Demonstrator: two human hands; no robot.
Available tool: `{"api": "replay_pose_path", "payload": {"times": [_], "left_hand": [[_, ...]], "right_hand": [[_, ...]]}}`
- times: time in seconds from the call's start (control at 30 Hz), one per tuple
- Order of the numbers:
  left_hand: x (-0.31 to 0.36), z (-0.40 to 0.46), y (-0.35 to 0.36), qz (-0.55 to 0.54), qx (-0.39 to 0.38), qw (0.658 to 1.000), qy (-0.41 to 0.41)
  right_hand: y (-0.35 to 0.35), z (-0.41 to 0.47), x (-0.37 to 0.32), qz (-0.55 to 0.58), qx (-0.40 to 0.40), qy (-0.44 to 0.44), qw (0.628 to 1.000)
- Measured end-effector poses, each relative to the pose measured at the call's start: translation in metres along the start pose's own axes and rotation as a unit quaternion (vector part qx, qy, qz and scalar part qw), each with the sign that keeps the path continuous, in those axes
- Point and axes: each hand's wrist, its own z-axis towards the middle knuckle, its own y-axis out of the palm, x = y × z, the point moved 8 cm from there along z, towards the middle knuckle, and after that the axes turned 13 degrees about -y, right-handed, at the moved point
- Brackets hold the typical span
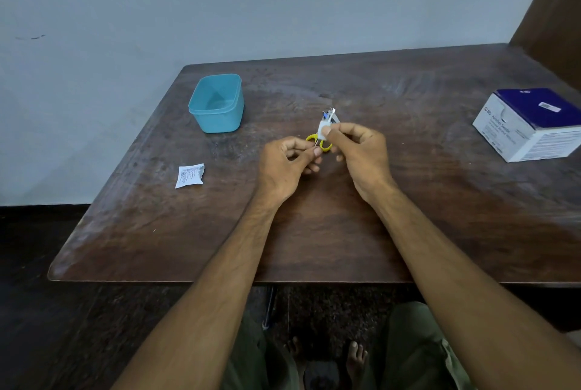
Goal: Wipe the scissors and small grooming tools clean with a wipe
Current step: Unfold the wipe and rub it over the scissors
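Both forearms are bare from the lower frame edge up to the wrists, with no sleeve showing, and fine hair runs along them. The left hand (287, 163) and the right hand (358, 153) carry no ring, watch or band. At the bottom of the frame the legs are covered in olive-green trousers (415, 345) with creased fabric. Between them, at bottom centre, the feet (355, 358) are bare, toes visible.

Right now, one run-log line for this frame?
phase: wiping | left hand: holds yellow-handled scissors | right hand: presses white wipe on blades | torn wrapper: on table, left | teal tub: empty
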Motion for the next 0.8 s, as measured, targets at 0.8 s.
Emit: {"api": "replay_pose_path", "payload": {"times": [0.8], "left_hand": [[-0.005, 0.003, -0.014, -0.04, 0.069, 0.997, -0.005]], "right_hand": [[-0.005, -0.006, -0.015, -0.012, 0.048, -0.059, 0.997]]}}
